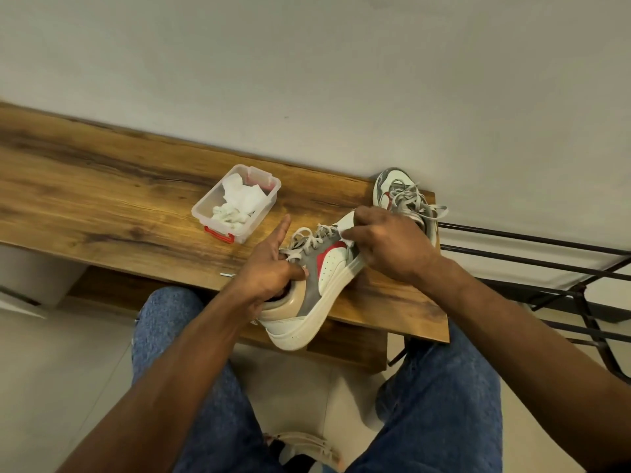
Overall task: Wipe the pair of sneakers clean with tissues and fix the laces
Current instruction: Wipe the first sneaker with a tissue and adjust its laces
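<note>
- While pinching a white tissue against the toe, right hand curls over the front of the near sneaker, fingers bent, thumb side toward the laces.
- Grips the heel collar with the left hand: thumb hooked inside the opening, lower fingers wrapped round the back, index finger stretched straight out toward the tissue box and touching nothing.
- Lies tilted between the two hands, sole turned toward the lap, long axis running from heel at lower left to toe at upper right; heel overhangs the front edge of the wooden bench, toe over the board.
- Sits closer to the grey and red side panel on the right-hand side, so the next wiping stroke probably runs from the toe back along that axis toward the left hand.
- Stands the second sneaker just behind the right hand at the bench's far right corner, laces loose and spilling over the end; little room there, and a wide sweep could knock it off.
- Leaves open board to the left, between the held shoe and the clear tissue box, which holds crumpled tissues and is nearer the left hand.
- Shows a black metal rack off the right end, well apart from the hands.
</note>
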